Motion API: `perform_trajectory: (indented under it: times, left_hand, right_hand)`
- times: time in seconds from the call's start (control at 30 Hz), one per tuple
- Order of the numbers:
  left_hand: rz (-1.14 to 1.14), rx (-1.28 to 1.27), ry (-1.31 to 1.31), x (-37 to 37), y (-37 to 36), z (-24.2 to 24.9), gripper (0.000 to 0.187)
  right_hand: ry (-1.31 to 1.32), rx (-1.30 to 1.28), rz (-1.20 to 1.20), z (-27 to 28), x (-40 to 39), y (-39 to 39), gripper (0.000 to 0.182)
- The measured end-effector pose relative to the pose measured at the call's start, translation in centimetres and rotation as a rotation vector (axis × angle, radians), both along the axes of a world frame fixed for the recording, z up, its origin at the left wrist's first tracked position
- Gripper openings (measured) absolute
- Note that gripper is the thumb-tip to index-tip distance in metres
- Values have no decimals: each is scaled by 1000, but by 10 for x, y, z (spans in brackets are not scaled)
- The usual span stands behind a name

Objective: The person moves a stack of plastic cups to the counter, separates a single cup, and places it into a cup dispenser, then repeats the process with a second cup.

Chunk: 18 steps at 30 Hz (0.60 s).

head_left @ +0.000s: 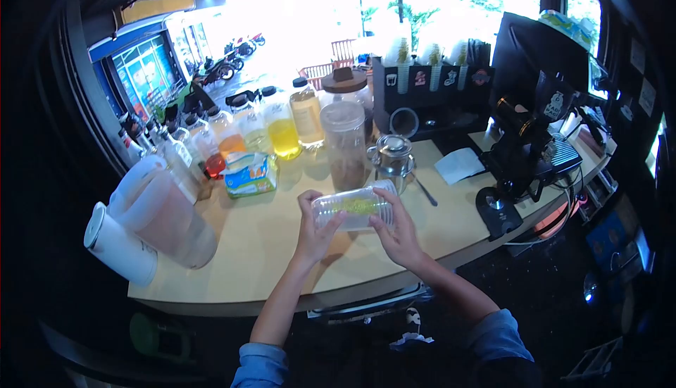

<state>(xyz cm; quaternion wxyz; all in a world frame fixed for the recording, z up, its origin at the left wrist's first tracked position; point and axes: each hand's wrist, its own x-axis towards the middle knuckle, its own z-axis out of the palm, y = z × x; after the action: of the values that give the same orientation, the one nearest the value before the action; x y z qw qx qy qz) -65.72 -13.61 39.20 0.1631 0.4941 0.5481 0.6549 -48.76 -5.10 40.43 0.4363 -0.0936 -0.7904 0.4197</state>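
Between my two hands lies a stack of clear plastic cups point(354, 208) with a yellow-green print, held sideways above the counter. My left hand point(318, 224) grips the left end, its thumb laid along the near side. At the right end, my right hand point(396, 229) closes round the stack. Just beyond the cups stand a tall clear canister point(343, 141) with brownish contents and a glass pot point(393, 154) with a metal lid. A spoon point(425, 189) rests on the counter to the right of the pot.
Plastic pitchers point(165, 219) and a white tumbler point(120, 243) stand at the left. Syrup bottles point(283, 127) line the back, with a tissue pack point(251, 175) before them. A black cup holder point(436, 96), a coffee grinder point(517, 131) and a black scale point(497, 212) occupy the right.
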Motion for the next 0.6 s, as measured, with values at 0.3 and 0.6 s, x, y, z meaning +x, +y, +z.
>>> perform_trajectory:
  times: [0.3, 0.6]
  left_hand:
    - [27, 309, -184, 44, 40, 76, 63]
    - [55, 420, 127, 64, 162, 143, 67]
  right_hand:
    - [140, -63, 49, 44, 13, 58, 74]
    - [-10, -182, 115, 116, 32, 179, 67]
